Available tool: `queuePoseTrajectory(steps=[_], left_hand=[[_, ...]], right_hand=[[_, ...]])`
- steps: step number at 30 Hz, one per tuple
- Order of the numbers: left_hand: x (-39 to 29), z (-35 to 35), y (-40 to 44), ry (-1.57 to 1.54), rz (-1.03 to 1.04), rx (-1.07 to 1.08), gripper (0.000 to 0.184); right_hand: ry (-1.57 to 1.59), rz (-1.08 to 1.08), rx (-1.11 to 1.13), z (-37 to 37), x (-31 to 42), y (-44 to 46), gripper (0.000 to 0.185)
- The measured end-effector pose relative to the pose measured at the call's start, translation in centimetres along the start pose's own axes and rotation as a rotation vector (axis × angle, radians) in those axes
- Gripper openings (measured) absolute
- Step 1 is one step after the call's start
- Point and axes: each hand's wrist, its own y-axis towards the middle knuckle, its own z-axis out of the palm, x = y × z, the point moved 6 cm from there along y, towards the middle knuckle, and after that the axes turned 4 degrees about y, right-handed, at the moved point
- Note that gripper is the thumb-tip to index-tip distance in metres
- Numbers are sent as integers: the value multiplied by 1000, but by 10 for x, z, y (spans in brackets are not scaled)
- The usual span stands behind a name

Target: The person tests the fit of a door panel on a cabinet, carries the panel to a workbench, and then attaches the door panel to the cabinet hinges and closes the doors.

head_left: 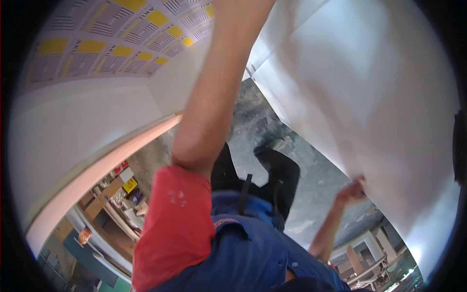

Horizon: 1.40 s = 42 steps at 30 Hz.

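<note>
A large smooth white panel [350,97] fills the right side of the view and stands tilted, its lower edge running diagonally above the floor. At that edge, my right hand [351,193] is closed with its fingers on the panel's border; the fingertips are partly hidden. My left arm [209,97], in a red sleeve, reaches up past the top of the frame. The left hand itself lies outside the picture, so what it touches does not show.
Grey stained floor [311,165] lies around my legs. On the left is a low white wall with a wooden-edged ledge [104,165]; beyond it are shelves of mixed items [121,194]. Printed purple-yellow sheeting [112,39] covers the upper left. More boards [365,253] stand at lower right.
</note>
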Motion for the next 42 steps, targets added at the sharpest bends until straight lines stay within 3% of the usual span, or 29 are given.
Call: queuePoseTrajectory(steps=[1, 2, 4, 5, 7, 8, 10, 11, 12, 14, 15, 16, 18, 22, 24, 28, 31, 33, 34, 36, 42], left_hand=[[45, 10, -79, -137, -222, 89, 60], [94, 17, -185, -274, -543, 201, 56], [166, 24, -393, -402, -1131, 320, 51], [189, 22, -483, -398, -1373, 364, 50], [249, 38, -666, 10, -1298, 850, 42], [247, 44, -679, -9, -1291, 865, 42], [227, 45, -710, -158, -1949, 847, 36], [250, 64, -756, -275, -1805, 912, 27], [250, 81, -763, -306, -1787, 926, 27], [251, 92, -771, -253, -2051, 620, 23], [274, 119, -798, -98, -1627, 907, 26], [286, 130, -828, -115, -1619, 919, 26], [299, 147, -855, -42, -1343, 1033, 29], [278, 131, -826, -168, -1538, 1056, 22], [270, 125, -832, -482, -1983, 746, 18], [256, 127, -822, -584, -1900, 732, 18], [253, 133, -832, -631, -1853, 834, 18], [253, 135, -833, -844, -1810, 792, 24], [249, 134, -832, -838, -1815, 802, 24], [247, 127, -828, -762, -1861, 573, 16], [249, 130, -831, -693, -1867, 559, 26]], right_hand=[[20, 109, -43, -21, -5, -5, 25], [-21, 55, -95, -30, -3, -7, 34], [-994, -357, -149, 4, 26, -2, 48], [-473, -238, -319, 3, 26, 10, 45], [-354, -243, -389, -7, 32, 34, 43], [-215, -247, -443, -14, 33, 38, 44], [-312, -253, -441, 8, 18, 37, 42], [-313, -276, -463, 20, -5, 19, 42], [-264, -255, -280, 50, -30, 4, 40], [-174, -201, 95, 96, -69, -31, 37], [288, 75, 367, 18, -103, -28, 39], [673, 455, 511, -63, -137, -30, 41], [-36, 54, -423, 3, -166, -92, 33], [-97, 12, -439, 75, -167, -111, 37], [-96, -44, -473, 72, -166, -106, 42], [-81, -64, -469, 60, -175, -90, 45], [-131, -102, -465, 58, -176, -82, 45], [-134, -116, -445, 61, -176, -80, 48], [-142, -110, -449, 63, -177, -81, 48], [-158, -126, -472, 69, -176, -82, 53], [-130, -116, -463, 61, -177, -93, 67]])
